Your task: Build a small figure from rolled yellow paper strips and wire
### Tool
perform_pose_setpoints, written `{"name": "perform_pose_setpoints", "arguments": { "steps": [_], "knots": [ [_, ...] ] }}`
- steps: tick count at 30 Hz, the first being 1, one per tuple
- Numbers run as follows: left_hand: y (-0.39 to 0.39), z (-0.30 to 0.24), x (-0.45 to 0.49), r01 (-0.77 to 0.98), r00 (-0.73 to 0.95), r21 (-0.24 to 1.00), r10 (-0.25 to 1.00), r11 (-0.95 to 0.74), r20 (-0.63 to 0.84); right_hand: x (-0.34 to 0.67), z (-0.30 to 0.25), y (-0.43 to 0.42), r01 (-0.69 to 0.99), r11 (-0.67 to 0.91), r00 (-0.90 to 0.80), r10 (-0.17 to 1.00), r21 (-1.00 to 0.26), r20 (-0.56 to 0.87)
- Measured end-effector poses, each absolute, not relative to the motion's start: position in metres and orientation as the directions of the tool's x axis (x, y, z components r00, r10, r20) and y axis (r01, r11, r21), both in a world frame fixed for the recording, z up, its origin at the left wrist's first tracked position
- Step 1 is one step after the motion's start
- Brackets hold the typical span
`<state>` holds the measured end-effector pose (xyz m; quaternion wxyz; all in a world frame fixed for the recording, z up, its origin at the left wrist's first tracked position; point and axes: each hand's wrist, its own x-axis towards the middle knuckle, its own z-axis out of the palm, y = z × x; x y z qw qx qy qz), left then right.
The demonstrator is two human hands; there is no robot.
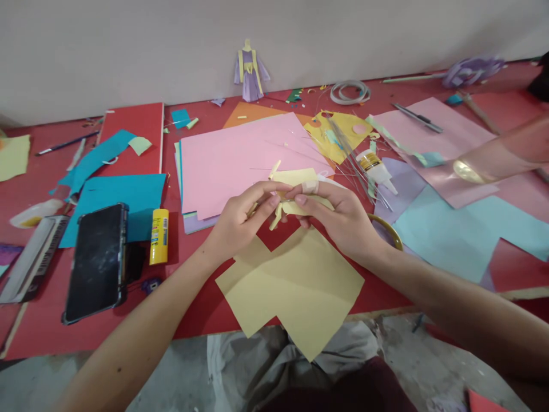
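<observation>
Head view: left hand (237,220) and right hand (338,214) meeting over the red table (201,312), fingertips of both pinching a small folded yellow paper piece (286,201). Just below, near edge, a cut yellow sheet (295,286). Farther back, a pink sheet (240,154). Left, a glue stick (159,236) beside a phone (98,260). Right, a glue bottle (375,169).

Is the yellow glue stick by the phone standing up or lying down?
Lying down. The glue stick rests lengthwise on the red table, right of the phone, label facing up.
</observation>
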<state>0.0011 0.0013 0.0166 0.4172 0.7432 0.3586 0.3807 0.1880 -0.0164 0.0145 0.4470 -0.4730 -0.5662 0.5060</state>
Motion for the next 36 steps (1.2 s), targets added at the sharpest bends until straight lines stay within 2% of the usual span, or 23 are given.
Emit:
{"name": "perform_pose_setpoints", "arguments": {
  "steps": [7,25,31,36],
  "knots": [
    [0.0008,0.0171,0.0008,0.188,0.449,0.904,0.852,-0.385,0.269,0.189,0.0107,-0.0157,-0.004,0.003,-0.173,0.985,-1.0,0.003],
    [0.0013,0.0171,0.0003,0.183,0.46,0.906,0.847,-0.382,0.264,0.1899,0.0102,-0.0164,0.009,-0.021,-0.185,0.983,-1.0,-0.023],
    [0.002,0.0162,-0.0029,0.282,0.513,0.864,0.827,-0.416,0.231,0.1886,0.0127,-0.0173,-0.007,-0.044,-0.201,0.979,-0.999,-0.042],
    [0.0038,0.0101,-0.0042,0.416,0.606,0.743,0.769,-0.524,0.203,0.1862,0.0197,-0.016,0.058,-0.04,-0.254,0.966,-0.998,-0.053]
  ]
}}
